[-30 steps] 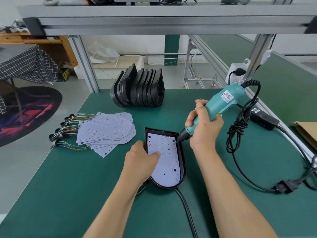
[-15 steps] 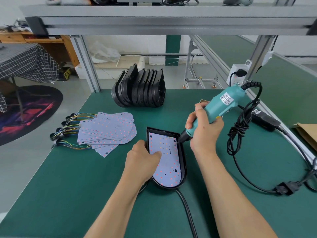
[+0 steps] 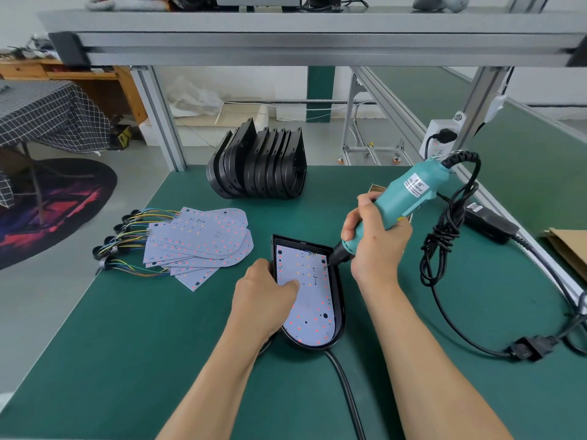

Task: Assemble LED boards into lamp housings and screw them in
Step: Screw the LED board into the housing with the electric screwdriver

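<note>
A black lamp housing (image 3: 338,300) lies on the green table with a white LED board (image 3: 313,309) seated inside it. My left hand (image 3: 265,296) rests on the housing's left edge, its fingertips pressing the board down. My right hand (image 3: 376,239) grips a teal electric screwdriver (image 3: 403,195), tilted, with its bit touching the board's upper right corner. A fan of loose LED boards (image 3: 203,242) with coloured wires lies to the left. Several empty black housings (image 3: 260,163) stand on edge at the back.
The screwdriver's black cord (image 3: 444,236) hangs coiled to the right and runs to a plug (image 3: 524,350) and a power brick (image 3: 490,223). A black cable (image 3: 344,389) leaves the housing toward me. A cardboard piece (image 3: 568,249) lies at far right. A metal shelf frame (image 3: 317,42) spans overhead.
Almost nothing differs: both hands stay in place, with the screwdriver bit held at the board's upper right corner throughout.
</note>
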